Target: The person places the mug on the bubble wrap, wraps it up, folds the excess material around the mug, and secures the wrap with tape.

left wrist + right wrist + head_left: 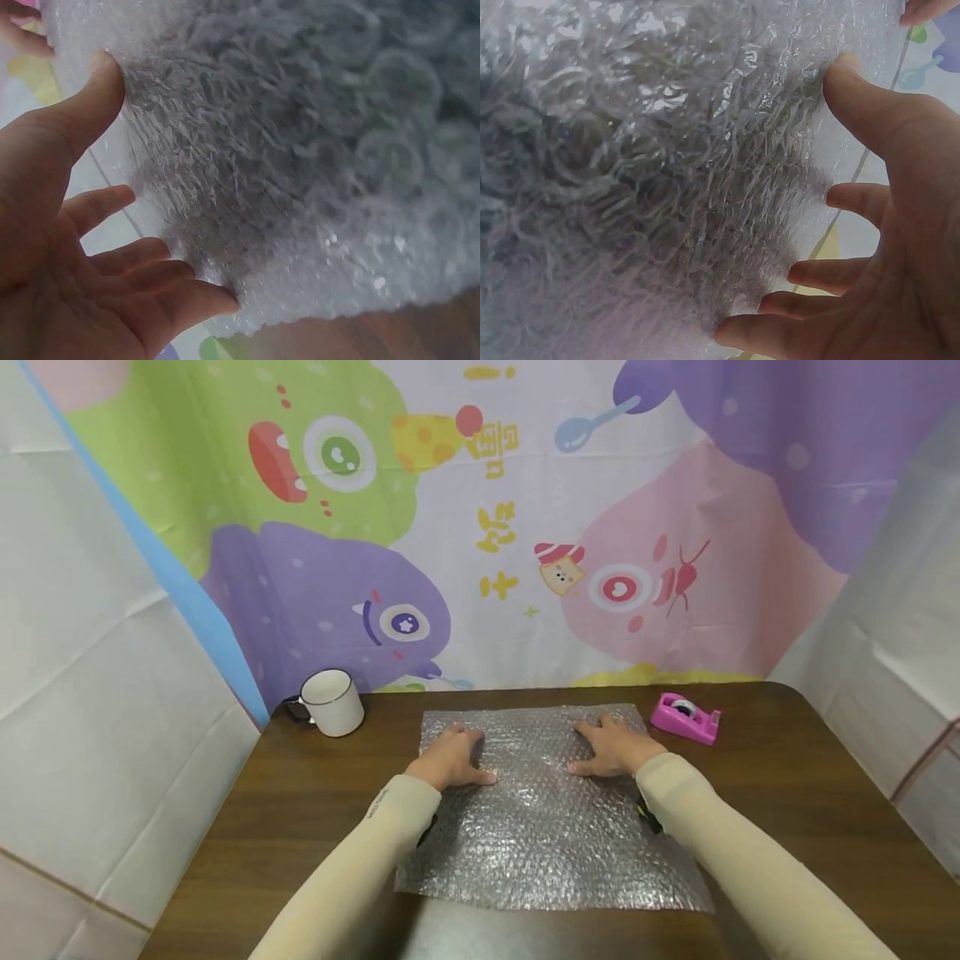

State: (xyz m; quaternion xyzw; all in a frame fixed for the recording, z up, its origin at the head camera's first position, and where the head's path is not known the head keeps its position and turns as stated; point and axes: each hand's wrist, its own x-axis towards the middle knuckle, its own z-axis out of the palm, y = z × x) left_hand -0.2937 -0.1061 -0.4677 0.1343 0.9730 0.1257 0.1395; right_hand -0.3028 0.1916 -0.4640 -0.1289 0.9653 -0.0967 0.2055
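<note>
A sheet of clear bubble wrap (pixel 532 827) lies spread over the middle of the brown table. Toward its upper left my left hand (pixel 452 757) rests on it, thumb and fingers spread. My right hand (pixel 613 747) touches the upper right part in a similar way. In the left wrist view the fingertips of the left hand (pixel 97 232) press on the bubbled surface. The right wrist view has the right hand (pixel 885 247) with its fingertips on the bubble wrap (pixel 630 187). Neither hand pinches the sheet.
A white mug (pixel 334 706) with a dark rim stands at the table's back left. At the back right sits a pink tape dispenser (pixel 684 718). A cartoon-printed cloth (pixel 487 635) hangs behind the wooden table (pixel 300 827), with pale walls on both sides.
</note>
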